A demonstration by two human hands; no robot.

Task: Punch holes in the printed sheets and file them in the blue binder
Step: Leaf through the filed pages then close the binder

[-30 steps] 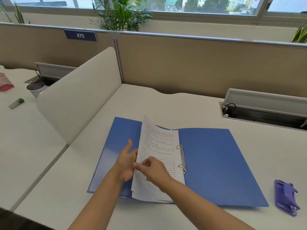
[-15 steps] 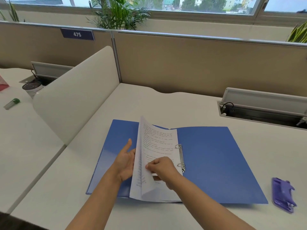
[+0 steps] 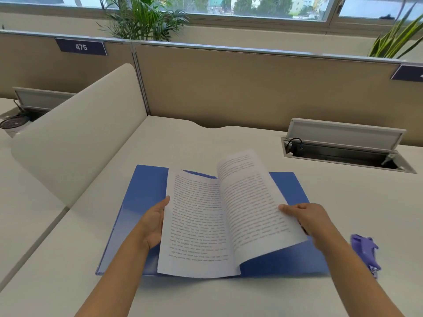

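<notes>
Change: since a second ago the right hand (image 3: 307,219) has swung a printed page from the left side over to the right, and the metal rings seen then are now covered.
Sheets: two spreads of white printed sheets (image 3: 199,225) show, one lying on the left, one arched upward on the right; how many sheets lie beneath cannot be counted.
Binder: one open blue plastic binder (image 3: 139,202) lies flat on the white surface (image 3: 229,143), the sheets on top of it.
Hands: two; the left hand (image 3: 154,221) holds the left sheet's outer edge, thumb up along it, fingers hidden behind the paper; the right hand pinches the raised page's outer edge.
Punch: one purple plastic hole punch (image 3: 366,253) lies on the surface just right of the binder, partly hidden by the right forearm.
Text: print too blurred to read.
</notes>
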